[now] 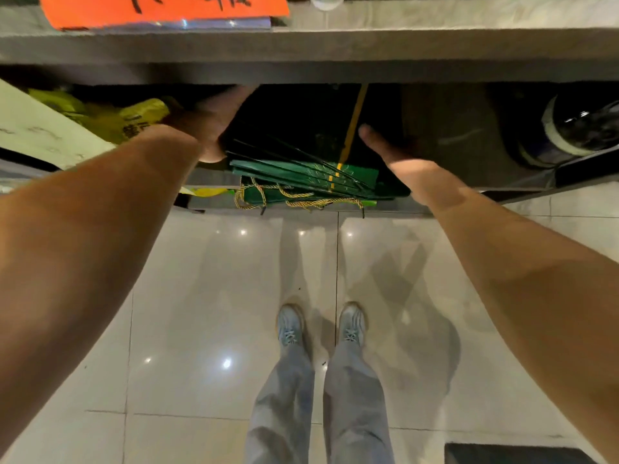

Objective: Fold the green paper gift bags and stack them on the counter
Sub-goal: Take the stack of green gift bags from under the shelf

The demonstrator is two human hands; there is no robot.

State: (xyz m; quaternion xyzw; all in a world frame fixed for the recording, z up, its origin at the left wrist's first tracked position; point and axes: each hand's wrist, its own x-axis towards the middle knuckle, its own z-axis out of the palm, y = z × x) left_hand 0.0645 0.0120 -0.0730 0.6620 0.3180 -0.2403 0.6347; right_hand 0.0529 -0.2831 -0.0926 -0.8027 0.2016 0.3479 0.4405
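A stack of flat green paper gift bags (301,177) with gold rope handles lies on a dark shelf under the grey counter (301,48), its near edge sticking out over the floor. My left hand (214,128) grips the stack's left side, with fingers reaching over the dark top bag. At the stack's right side is my right hand (395,152), its thumb lying on top. Its fingers are hidden in the shadow beneath. The far part of the stack is dark and hard to make out.
An orange sign (160,8) lies on the counter at the back left. Yellow plastic bags (110,118) crowd the shelf to the left of the stack, and a dark round container (576,128) sits at the right. My feet (321,324) stand on glossy floor tiles.
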